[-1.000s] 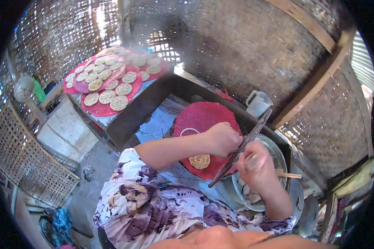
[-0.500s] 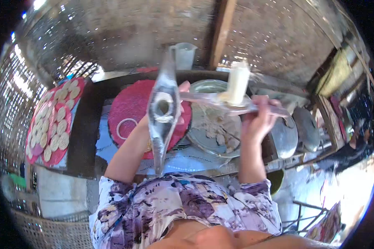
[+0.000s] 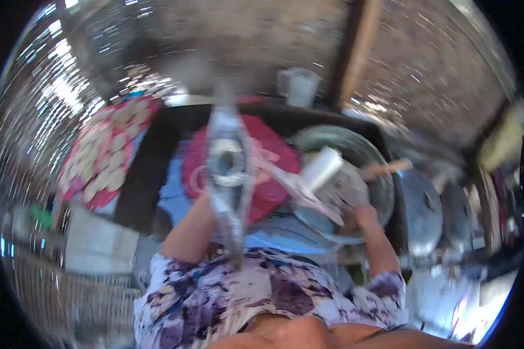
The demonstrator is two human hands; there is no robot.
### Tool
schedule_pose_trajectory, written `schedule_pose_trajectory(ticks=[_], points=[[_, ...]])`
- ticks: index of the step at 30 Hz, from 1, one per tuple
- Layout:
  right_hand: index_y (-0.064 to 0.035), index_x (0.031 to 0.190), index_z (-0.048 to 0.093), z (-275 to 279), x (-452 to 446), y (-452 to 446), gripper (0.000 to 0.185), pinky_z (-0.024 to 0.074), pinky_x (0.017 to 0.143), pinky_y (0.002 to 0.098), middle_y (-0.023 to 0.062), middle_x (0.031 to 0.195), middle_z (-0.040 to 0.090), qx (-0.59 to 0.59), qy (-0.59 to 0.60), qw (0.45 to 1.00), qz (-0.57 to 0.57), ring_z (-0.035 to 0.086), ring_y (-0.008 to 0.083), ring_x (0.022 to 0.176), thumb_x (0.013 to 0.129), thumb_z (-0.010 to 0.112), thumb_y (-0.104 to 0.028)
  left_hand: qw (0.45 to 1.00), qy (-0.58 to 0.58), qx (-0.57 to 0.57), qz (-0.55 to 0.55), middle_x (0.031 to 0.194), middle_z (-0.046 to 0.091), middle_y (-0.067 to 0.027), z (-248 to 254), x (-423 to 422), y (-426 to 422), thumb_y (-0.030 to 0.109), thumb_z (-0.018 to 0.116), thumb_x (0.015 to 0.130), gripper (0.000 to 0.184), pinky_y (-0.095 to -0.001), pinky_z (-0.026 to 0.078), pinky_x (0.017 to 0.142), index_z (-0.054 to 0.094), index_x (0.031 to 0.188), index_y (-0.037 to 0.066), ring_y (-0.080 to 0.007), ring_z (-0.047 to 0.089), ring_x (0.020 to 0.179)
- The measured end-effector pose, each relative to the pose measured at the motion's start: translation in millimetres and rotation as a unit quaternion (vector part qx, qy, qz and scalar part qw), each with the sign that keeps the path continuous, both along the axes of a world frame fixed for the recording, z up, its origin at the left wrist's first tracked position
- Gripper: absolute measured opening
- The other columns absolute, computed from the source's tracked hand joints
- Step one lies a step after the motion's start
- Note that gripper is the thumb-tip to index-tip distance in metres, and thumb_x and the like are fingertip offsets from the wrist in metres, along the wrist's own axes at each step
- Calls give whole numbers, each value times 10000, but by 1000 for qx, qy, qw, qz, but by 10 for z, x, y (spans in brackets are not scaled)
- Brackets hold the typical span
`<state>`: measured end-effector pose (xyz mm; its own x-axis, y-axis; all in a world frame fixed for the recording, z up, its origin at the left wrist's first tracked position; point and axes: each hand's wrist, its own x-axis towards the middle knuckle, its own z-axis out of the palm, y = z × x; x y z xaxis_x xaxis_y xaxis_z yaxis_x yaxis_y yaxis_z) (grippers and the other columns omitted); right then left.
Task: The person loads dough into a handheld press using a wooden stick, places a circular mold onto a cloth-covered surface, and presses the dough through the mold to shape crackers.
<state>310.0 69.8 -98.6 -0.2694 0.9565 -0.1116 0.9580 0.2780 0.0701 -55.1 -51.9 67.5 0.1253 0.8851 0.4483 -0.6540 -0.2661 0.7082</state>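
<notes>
Your half-hidden left hand (image 3: pixel 265 158) grips the press (image 3: pixel 229 195); your right hand's (image 3: pixel 365 216) fingers blur unreadably near the worktop's (image 3: pixel 397 218) right edge.

Two hands (image 3: pixel 365 217), two long tool pieces (image 3: pixel 230 192), one basin (image 3: pixel 384 189) — and one jug (image 3: pixel 301 88).

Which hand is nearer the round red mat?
Left. The left hand is over the mat; the right hand is farther right, at the wide, round, greyish bowl.
</notes>
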Motion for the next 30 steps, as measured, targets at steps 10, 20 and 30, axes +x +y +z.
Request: schedule_pose_trajectory(ticks=[10,20,30], points=[[-84,768,662,-27,313,333,117,506,681,361,124,815,649,1,-182,973,140,639,258,787,690,618,-159,973,158,-19,168,823,594,-94,-329,-80,23,-34,679,705,247,-358,507,827,553,908,27,-193,604,816],[-58,698,661,-148,650,423,140,501,664,400,157,773,642,-18,-158,967,199,629,314,751,628,591,-156,985,-116,-118,-47,946,557,-75,-606,-201,76,21,544,830,237,-423,488,853,510,1062,57,-208,574,866],[-117,862,668,189,374,76,230,493,707,409,152,857,640,-121,-159,955,220,617,304,822,663,558,-152,942,-238,-212,-100,1013,566,-117,-964,-183,103,189,444,892,241,-532,445,867,509,1090,67,-256,563,909]])
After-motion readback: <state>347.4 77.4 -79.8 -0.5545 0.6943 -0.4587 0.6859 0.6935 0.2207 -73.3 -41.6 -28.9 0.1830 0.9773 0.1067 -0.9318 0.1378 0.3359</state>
